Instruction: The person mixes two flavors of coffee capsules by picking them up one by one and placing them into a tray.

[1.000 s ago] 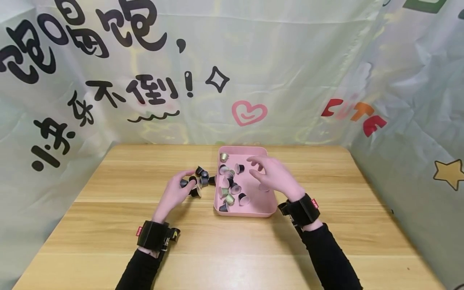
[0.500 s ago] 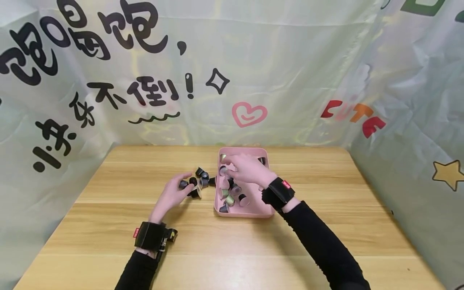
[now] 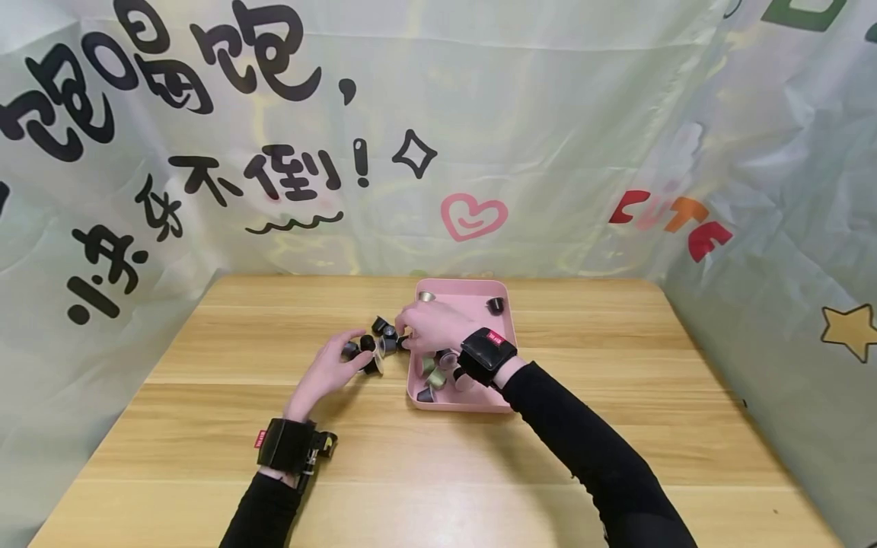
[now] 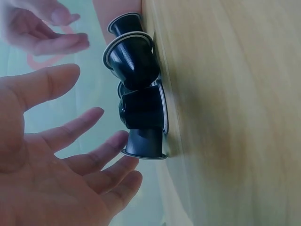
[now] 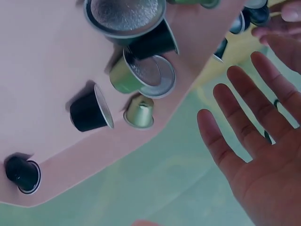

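Several dark coffee capsules (image 4: 142, 109) lie bunched on the table to the left of a pink tray (image 3: 460, 408). My left hand (image 3: 325, 378) is at the near left side of this bunch, thumb and fingers spread around it without gripping; in the left wrist view its fingertips reach the lowest capsule. Over the tray's left rim reaches my right hand (image 3: 437, 326), fingers extended towards the bunch and holding nothing in the right wrist view. It hides part of the tray. Inside the tray lie a green capsule (image 5: 123, 77), a pale gold one (image 5: 141, 112) and several dark ones.
One black capsule (image 3: 495, 306) lies alone at the tray's back right. A printed cloth (image 3: 562, 137) hangs behind the wooden table (image 3: 438, 472) and along both sides.
My right hand has swung left from above the tray's right half to its left rim. A black capsule now shows at the tray's back right. My left hand has stayed nearly still.
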Motion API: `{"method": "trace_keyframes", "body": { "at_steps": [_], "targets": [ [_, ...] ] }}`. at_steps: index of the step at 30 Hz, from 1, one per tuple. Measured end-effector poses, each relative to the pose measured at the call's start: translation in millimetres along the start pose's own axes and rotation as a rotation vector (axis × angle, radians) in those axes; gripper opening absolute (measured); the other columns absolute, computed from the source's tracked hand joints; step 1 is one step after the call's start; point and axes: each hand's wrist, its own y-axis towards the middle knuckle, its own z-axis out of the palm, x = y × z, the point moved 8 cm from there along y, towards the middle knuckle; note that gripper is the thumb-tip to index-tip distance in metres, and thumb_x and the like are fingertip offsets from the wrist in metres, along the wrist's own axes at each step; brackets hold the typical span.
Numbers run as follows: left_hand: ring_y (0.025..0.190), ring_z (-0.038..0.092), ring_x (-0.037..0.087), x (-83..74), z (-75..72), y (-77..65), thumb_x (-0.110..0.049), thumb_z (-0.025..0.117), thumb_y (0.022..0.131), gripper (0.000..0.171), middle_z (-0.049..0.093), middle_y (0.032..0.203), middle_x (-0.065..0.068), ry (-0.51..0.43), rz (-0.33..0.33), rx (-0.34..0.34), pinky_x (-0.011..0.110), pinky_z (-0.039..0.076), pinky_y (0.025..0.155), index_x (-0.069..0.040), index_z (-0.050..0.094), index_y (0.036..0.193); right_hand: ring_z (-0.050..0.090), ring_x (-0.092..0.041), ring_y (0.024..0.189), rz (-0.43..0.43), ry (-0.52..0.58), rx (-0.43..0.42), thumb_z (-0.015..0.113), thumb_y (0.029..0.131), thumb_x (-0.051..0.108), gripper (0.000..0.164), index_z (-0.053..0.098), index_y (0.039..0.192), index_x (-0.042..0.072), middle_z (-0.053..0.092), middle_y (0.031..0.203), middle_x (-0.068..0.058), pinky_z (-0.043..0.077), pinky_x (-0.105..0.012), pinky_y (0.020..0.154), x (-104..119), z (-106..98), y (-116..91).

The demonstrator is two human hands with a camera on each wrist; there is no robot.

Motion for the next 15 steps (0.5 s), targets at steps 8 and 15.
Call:
{"method": "trace_keyframes", "body": {
  "at_steps": [8, 15],
  "targets": [
    [0.144, 0.035, 0.050, -2.4, -0.6, -1.6, -0.025, 0.058, 0.101, 0.056, 0.041, 0.153, 0.030, 0.001, -0.001, 0.003, 0.068, 0.026, 0.118, 0.002, 0.043, 0.148, 0.066, -0.016, 0.101, 0.016, -0.094, 0.050, 0.071, 0.094, 0.022, 0.013, 0.073, 0.106, 0.016, 0.073, 0.113, 0.001, 0.055, -0.035, 0.091, 2.3, 12.7, 15.9],
    [0.145, 0.034, 0.049, -1.3, 0.0, -2.2, -0.025, 0.058, 0.100, 0.057, 0.039, 0.154, 0.031, -0.007, -0.004, 0.000, 0.066, 0.027, 0.119, 0.001, 0.043, 0.148, 0.060, -0.012, 0.085, 0.015, -0.140, 0.050, 0.071, 0.093, 0.020, 0.004, 0.070, 0.095, 0.017, 0.069, 0.096, 0.005, 0.050, -0.030, 0.078, 0.8, 20.9, 25.1]
  ]
}}
